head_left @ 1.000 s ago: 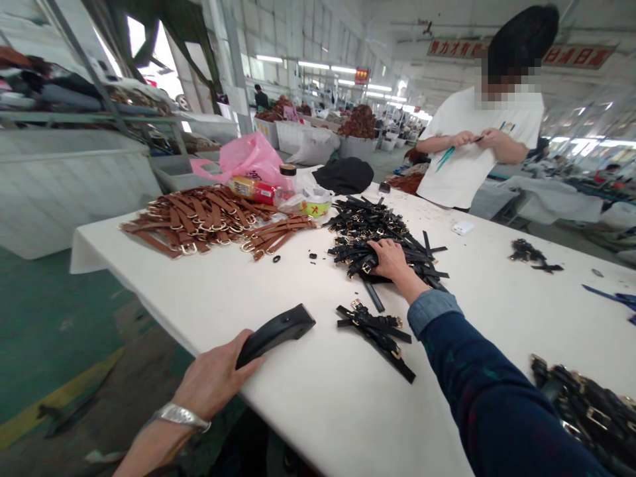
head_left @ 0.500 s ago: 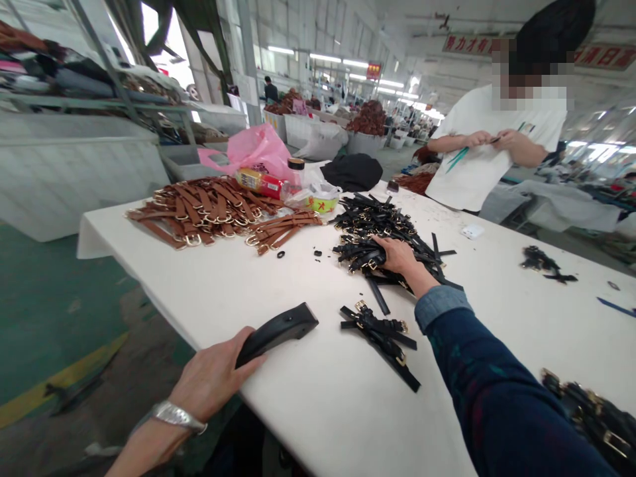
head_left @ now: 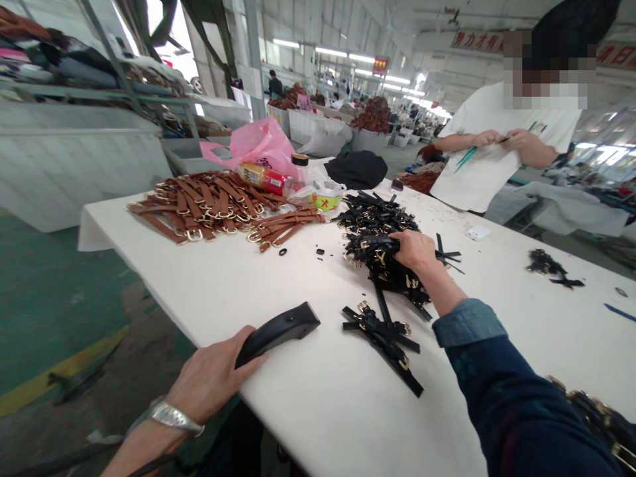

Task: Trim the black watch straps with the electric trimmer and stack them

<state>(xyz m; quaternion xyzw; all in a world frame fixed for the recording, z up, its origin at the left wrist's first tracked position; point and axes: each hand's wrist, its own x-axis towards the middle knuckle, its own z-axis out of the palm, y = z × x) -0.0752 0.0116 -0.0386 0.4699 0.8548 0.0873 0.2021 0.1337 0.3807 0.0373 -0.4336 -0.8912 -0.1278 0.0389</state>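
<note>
My left hand (head_left: 216, 371) is wrapped round a black handheld tool (head_left: 281, 331) near the table's front edge. Further out, my right hand (head_left: 415, 252) is closed on black straps at the right side of a big pile of black buckled straps (head_left: 380, 215); its fingertips are partly hidden among them. A smaller bunch of black straps (head_left: 385, 334) lies between my hands, nearer to me. Brown straps with gold buckles (head_left: 199, 202) are heaped at the table's far left.
On the white table (head_left: 308, 404) stand a pink bag (head_left: 263, 146), a red-labelled bottle (head_left: 265, 179) and a black cap (head_left: 358, 169). More black straps lie at right (head_left: 546, 265). Across the table stands a person in white (head_left: 497, 146).
My right hand has moved slightly right and up, and the black straps at it have shifted and bunched together. My left hand and its tool have hardly moved. The view has shifted a little.
</note>
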